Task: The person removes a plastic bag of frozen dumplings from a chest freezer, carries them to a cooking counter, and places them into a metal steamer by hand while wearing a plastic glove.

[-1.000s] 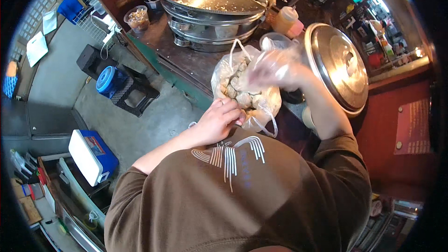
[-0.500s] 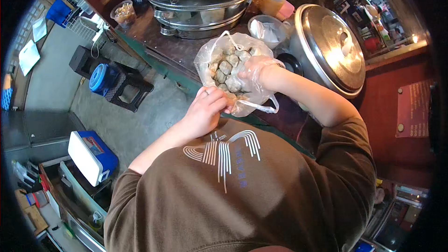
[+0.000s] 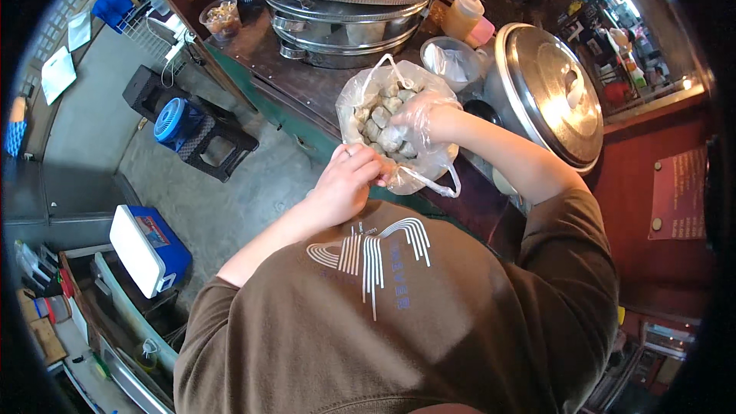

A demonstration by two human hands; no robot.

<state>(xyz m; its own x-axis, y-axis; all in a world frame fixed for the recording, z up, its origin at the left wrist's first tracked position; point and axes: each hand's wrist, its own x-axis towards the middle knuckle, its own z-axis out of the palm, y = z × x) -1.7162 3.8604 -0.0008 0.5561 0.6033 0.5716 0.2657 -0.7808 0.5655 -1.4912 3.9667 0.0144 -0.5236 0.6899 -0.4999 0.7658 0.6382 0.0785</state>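
A clear plastic bag with white handles stands open at the counter's near edge, holding several round greyish dumplings. My left hand, a ring on one finger, pinches the bag's near rim. Reaching in from the right, my right hand wears a thin clear plastic glove. Its fingers are down among the dumplings, and the crinkled glove hides whether they grip one.
Beyond the bag stands a stacked metal steamer; right of it are a squeeze bottle, a plastic tub and a big lidded pot. A cup of food sits far left. A fan rests on a black stool.
My right hand has shifted slightly within the bag, and its gloved fingertips now lie lower among the dumplings. The left hand keeps its hold on the rim. The whole view has shifted slightly.
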